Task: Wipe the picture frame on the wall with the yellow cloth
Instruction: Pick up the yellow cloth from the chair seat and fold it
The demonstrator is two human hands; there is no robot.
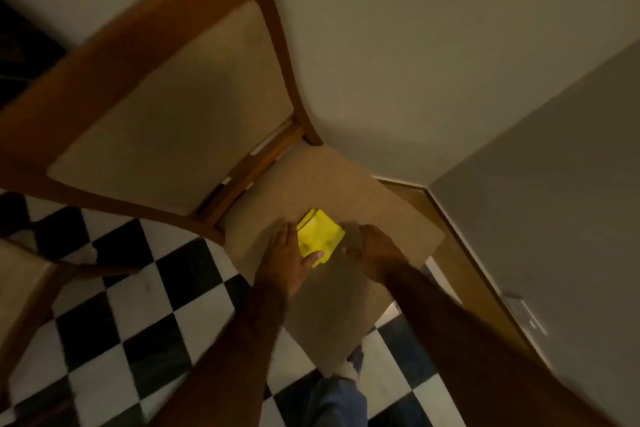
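A folded yellow cloth (pixel 319 234) lies on the beige padded seat of a wooden chair (pixel 332 288). My left hand (pixel 285 256) rests flat on the seat at the cloth's left edge, fingers spread, its thumb lying across the cloth's near corner. My right hand (pixel 372 248) is just right of the cloth, blurred, its fingers at the cloth's right edge. Neither hand has lifted the cloth. No picture frame is in view.
The chair's tall back (pixel 166 107) leans up to the left against a pale wall (pixel 433 45). A second wall (pixel 554 201) with a wooden skirting and a socket (pixel 524 314) runs along the right. The floor has black and white tiles (pixel 138 305). Another chair (pixel 24 284) stands at the left.
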